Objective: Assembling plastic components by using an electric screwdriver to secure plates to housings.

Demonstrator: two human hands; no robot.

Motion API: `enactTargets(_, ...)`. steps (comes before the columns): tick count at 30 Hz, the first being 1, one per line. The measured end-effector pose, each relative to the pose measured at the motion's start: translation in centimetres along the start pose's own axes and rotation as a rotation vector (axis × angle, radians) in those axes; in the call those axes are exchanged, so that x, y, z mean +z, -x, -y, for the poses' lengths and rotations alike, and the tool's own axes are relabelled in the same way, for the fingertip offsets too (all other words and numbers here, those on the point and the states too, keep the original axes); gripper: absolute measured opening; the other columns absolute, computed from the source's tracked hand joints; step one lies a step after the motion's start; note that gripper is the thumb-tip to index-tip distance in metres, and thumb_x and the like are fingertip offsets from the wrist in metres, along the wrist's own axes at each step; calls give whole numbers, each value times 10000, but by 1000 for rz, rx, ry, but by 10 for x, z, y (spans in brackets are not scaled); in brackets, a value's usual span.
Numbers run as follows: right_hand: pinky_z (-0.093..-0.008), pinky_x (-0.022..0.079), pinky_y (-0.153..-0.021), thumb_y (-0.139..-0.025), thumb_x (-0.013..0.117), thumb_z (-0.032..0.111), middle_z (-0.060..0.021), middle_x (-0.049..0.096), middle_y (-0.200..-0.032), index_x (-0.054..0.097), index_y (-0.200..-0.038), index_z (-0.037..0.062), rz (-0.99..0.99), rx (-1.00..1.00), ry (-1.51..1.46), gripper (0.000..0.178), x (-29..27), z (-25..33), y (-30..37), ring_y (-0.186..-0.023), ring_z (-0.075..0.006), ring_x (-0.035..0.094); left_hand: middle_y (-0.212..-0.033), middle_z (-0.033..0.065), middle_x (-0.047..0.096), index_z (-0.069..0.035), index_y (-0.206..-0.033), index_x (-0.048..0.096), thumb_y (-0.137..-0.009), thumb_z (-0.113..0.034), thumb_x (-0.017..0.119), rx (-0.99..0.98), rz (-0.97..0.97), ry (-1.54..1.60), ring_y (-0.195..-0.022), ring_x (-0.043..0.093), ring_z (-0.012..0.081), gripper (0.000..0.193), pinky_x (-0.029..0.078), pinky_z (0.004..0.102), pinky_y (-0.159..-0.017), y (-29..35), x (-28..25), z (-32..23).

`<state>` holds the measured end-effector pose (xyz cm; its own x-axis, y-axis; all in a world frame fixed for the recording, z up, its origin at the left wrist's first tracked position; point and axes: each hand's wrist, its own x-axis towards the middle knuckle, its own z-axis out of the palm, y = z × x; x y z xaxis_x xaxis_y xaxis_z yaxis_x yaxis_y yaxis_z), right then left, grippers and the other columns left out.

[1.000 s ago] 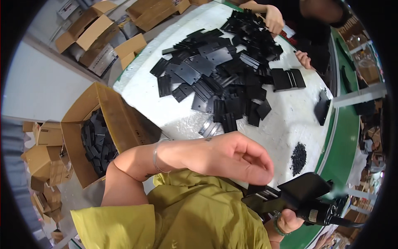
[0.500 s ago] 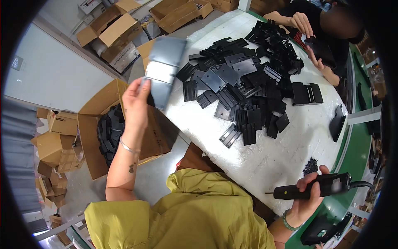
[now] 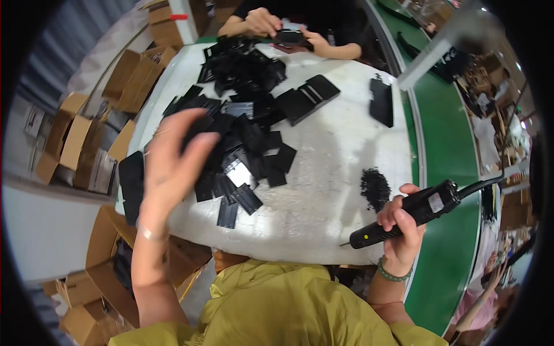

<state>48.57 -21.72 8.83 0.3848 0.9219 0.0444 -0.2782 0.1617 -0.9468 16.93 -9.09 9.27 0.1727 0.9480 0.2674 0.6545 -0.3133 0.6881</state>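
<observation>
My left hand [image 3: 176,153], smeared by motion, reaches over the left side of a heap of black plastic panels [image 3: 248,135]. Its thumb and fingers are spread, and nothing shows between them. Beside its wrist, a dark flat panel [image 3: 131,184] lies at the table's left edge. My right hand [image 3: 404,230] is wrapped round a black electric screwdriver [image 3: 424,205], whose bit points left over the table's front right edge. A cable runs from its rear end. Just above that hand is a small pile of black screws [image 3: 375,187].
The white-covered table [image 3: 323,202] has more black parts [image 3: 239,66] heaped at its far side. A co-worker's hands [image 3: 265,23] hold a black part there. A joined panel [image 3: 309,98] and a single one [image 3: 381,102] lie apart. Cardboard boxes [image 3: 109,248] stand left; a green conveyor [image 3: 444,144] runs right.
My view has swung right. My left hand has let go of the grey-looking panel and moved over the heap. The screwdriver stays in my right hand, tilted more upward at its cable end.
</observation>
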Motion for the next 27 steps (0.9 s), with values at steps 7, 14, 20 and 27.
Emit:
enactTargets(7,-275,408,-550,-712,637,86,-39,483,-666,431,-1114,-12,-81,-151,-43,462,-21,17,24,-539,-131,464,-1141,243,522,-4,-1198,463,-669,-518,690,292,208,-560,-1158,419,381,771,409,410,-913,-118,171,-23)
enactTargets(14,-280,389,-560,-726,607,63,-45,463,-670,414,-1157,-2,-103,-275,-123,477,-43,31,24,-547,-136,447,-1002,267,585,-27,-1195,520,-634,-430,706,293,157,-453,-985,567,351,715,457,374,-870,-145,187,-9)
enactTargets(20,-289,351,-682,-788,540,98,-3,370,-680,425,-1200,52,-76,-472,11,430,-58,18,-3,-635,-117,390,-936,211,595,-16,-1209,528,-638,-337,755,432,177,-192,-874,587,337,693,468,365,-783,-101,164,-46)
enactTargets(27,-305,411,-557,-731,548,12,-67,494,-645,459,-1065,-22,-204,-507,-59,347,-64,0,-17,-513,-146,448,-819,122,453,-47,-1204,528,-541,-194,772,512,735,55,-728,492,270,721,431,338,-686,13,118,-70)
